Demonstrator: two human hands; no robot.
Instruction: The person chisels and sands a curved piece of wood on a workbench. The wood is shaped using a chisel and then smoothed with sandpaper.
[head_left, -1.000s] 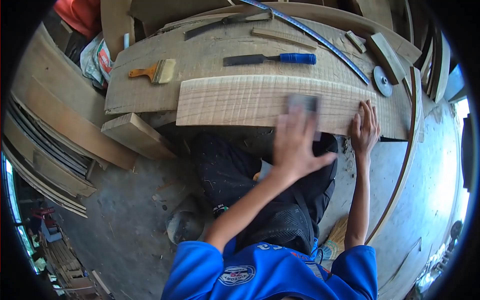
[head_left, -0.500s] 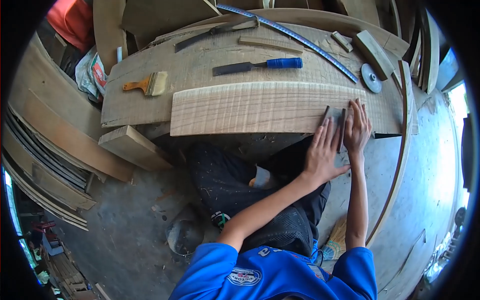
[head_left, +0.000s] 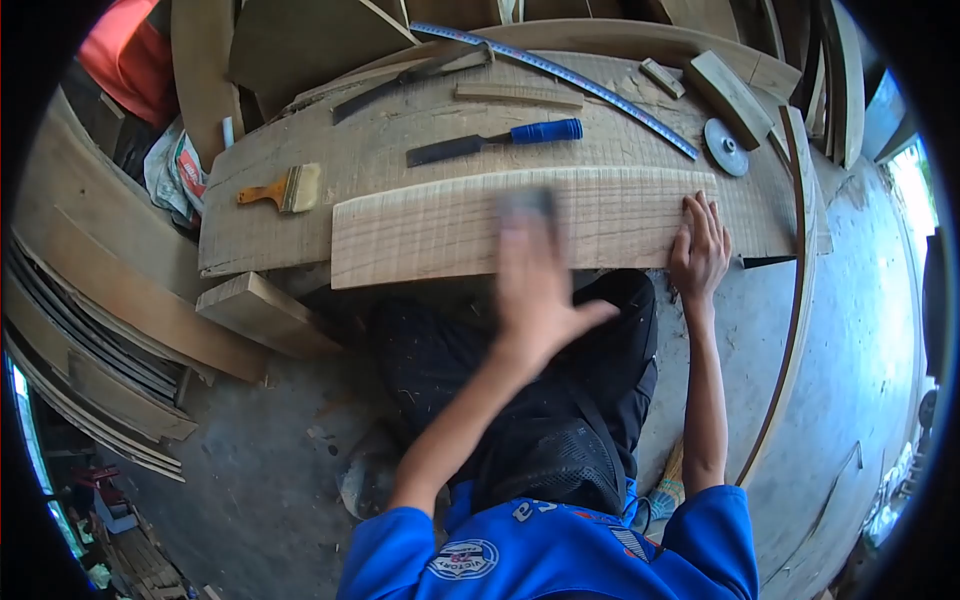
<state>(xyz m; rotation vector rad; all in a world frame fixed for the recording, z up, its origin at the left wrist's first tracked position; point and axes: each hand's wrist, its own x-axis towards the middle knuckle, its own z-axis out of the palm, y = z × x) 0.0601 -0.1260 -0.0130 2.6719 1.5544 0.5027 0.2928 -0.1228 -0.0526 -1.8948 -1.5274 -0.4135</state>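
A pale wooden board (head_left: 420,235) with striped grain lies across the near side of the low bench. My left hand (head_left: 535,300), smeared by motion, presses a dark piece of sandpaper (head_left: 527,203) onto the board's middle, thumb out to the side. Its exact fingertips are blurred. At the board's right end, my right hand (head_left: 702,250) grips the near edge, fingers bent over the top face. Beyond the board lie a chisel (head_left: 500,142) with a blue handle and a paintbrush (head_left: 285,190).
A steel ruler (head_left: 560,75), wood offcuts (head_left: 730,100) and a grey disc (head_left: 725,148) lie on the thick plank bench (head_left: 265,235). A thin curved strip (head_left: 803,230) leans at the right. Curved boards (head_left: 130,270) are stacked at the left.
My left hand has swept left along the board with the sandpaper, from beside my right hand to the middle. My right hand stays at the right end. The view has shifted slightly.
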